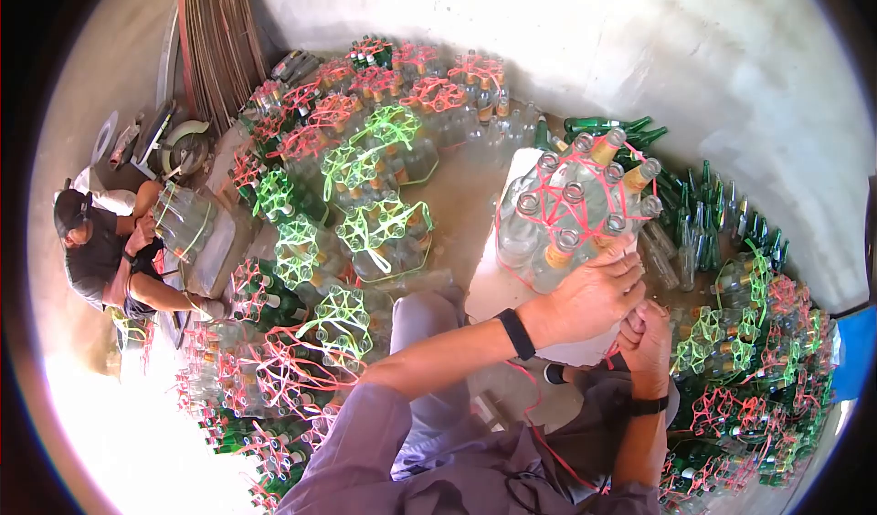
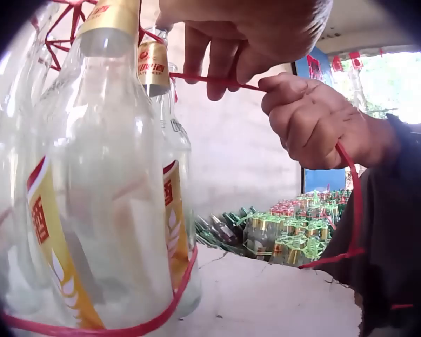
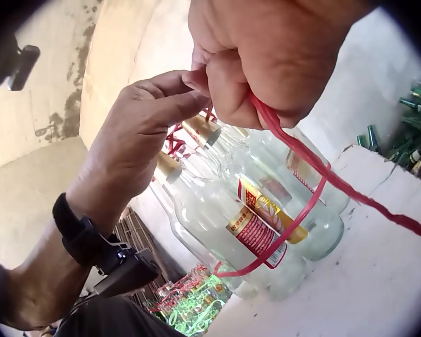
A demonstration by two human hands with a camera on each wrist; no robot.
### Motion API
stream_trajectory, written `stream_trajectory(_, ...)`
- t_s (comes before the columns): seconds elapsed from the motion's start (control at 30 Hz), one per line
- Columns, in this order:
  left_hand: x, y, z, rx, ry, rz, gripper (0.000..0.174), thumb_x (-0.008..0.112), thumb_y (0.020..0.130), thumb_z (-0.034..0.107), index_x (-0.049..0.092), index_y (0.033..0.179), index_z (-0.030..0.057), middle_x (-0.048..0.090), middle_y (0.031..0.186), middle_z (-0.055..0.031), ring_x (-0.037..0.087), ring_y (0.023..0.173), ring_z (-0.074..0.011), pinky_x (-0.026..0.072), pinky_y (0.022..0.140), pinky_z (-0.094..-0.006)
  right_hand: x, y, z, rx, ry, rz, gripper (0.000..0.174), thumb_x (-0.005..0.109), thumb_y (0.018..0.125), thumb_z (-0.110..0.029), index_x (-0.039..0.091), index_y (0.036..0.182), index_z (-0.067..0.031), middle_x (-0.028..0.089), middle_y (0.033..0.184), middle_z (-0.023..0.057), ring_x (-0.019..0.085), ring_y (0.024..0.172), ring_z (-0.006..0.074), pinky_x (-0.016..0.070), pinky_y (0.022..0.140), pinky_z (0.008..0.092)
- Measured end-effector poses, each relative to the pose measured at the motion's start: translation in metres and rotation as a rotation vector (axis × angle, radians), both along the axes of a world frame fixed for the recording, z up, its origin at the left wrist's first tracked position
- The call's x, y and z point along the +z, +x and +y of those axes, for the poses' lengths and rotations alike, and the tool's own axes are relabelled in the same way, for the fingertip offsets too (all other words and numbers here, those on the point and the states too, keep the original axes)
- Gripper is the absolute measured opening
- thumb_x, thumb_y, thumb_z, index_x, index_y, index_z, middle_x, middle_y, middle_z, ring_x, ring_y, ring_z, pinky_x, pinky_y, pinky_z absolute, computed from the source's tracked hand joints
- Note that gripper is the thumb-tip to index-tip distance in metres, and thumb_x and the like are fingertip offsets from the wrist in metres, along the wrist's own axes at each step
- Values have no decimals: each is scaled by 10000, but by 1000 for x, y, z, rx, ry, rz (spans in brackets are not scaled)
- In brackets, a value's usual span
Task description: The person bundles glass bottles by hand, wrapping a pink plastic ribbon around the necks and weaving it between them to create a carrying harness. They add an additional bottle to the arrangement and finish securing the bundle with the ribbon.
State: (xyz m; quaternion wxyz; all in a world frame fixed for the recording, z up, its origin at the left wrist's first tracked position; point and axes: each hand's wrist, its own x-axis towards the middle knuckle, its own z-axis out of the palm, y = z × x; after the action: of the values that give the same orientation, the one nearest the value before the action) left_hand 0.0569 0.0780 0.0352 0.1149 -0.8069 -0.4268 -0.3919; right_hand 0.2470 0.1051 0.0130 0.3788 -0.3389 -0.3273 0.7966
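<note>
A bundle of clear glass bottles (image 1: 539,232) stands on a white slab (image 1: 489,282), red plastic twine (image 3: 281,242) looped round its sides and webbed between the necks. Just beside the nearest necks, my left hand (image 1: 598,291) pinches the twine between thumb and fingers. My right hand (image 1: 647,332) is close against it, fingers curled tightly round the same twine. A taut stretch runs from a gold-foiled neck (image 2: 153,67) past the left fingers to the right fist (image 2: 309,119). The loose tail (image 3: 379,200) hangs from the right hand.
Bundles of bottles tied with green (image 1: 384,232) and red twine (image 1: 311,141) crowd the floor at left and right. Loose green bottles (image 1: 703,223) lie by the wall. At far left a seated person (image 1: 110,250) handles another bundle (image 1: 183,223).
</note>
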Motion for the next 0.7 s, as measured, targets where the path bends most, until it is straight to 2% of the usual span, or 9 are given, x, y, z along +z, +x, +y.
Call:
stream_trajectory(0.13, -24, 3, 7, -89, -89, -56, 158, 662, 700, 125, 610, 818, 35, 616, 866, -82, 627, 916, -278, 505, 1008, -432, -13, -1, 4, 22, -4, -4, 355, 609, 970, -170, 447, 657, -133, 347, 577, -53, 246, 435, 40, 175, 401, 222)
stream_trajectory(0.23, -31, 2, 14, -99, -7, -170, 154, 676, 696, 135, 582, 782, 51, 576, 804, -76, 591, 817, -268, 520, 912, -415, -17, -1, 10, 64, 48, 18, 356, 598, 980, -201, 448, 663, -143, 334, 579, -62, 255, 438, 47, 185, 401, 222)
stream_trajectory(0.37, -25, 1, 14, -181, -88, -405, 144, 679, 704, 118, 581, 785, 49, 570, 795, -89, 591, 824, -292, 506, 816, -419, -32, 7, 24, 169, 30, 173, 348, 586, 1007, -272, 475, 701, -149, 325, 578, -72, 275, 439, 56, 205, 397, 227)
stream_trajectory(0.43, -17, -3, 10, -242, -196, -445, 122, 669, 711, 85, 583, 787, 44, 579, 794, -103, 591, 820, -316, 485, 789, -433, -32, 8, 29, -114, -171, 136, 342, 568, 1031, -330, 504, 745, -154, 303, 581, -80, 278, 443, 62, 202, 389, 240)
stream_trajectory(0.47, -16, -3, 10, -229, -199, -451, 122, 669, 711, 85, 583, 787, 44, 579, 794, -103, 591, 820, -316, 485, 789, -433, -38, 15, 38, -50, -94, 152, 295, 562, 1042, -353, 620, 862, -127, 472, 653, -50, 457, 518, 92, 371, 451, 261)
stream_trajectory(0.5, -17, -2, 11, -248, -181, -488, 119, 663, 707, 71, 583, 789, 40, 582, 791, -109, 591, 816, -329, 482, 794, -442, -39, 5, 41, -41, -100, 148, 295, 562, 1042, -353, 620, 862, -127, 472, 653, -50, 457, 518, 92, 371, 451, 261)
stream_trajectory(0.57, -17, -1, 13, -261, -162, -527, 118, 657, 703, 57, 583, 792, 36, 584, 789, -114, 591, 812, -342, 478, 799, -452, -39, -19, 49, -293, 21, -241, 287, 547, 1050, -319, 692, 1021, -73, 642, 850, 15, 629, 733, 135, 515, 663, 289)
stream_trajectory(0.6, -17, -1, 13, -278, -160, -549, 117, 659, 702, 59, 583, 787, 34, 587, 790, -121, 591, 811, -351, 476, 804, -455, -44, -9, 58, -106, 387, -395, 301, 547, 1044, -264, 687, 1126, -11, 693, 1030, 65, 668, 937, 159, 523, 830, 314)
stream_trajectory(0.7, -17, -2, 15, -316, -147, -597, 107, 660, 707, 64, 584, 775, 30, 588, 790, -135, 589, 816, -367, 474, 808, -459, -41, -18, 84, -24, 557, -552, 256, 556, 1014, -191, 670, 1113, 15, 694, 1015, 75, 663, 927, 165, 522, 788, 324)
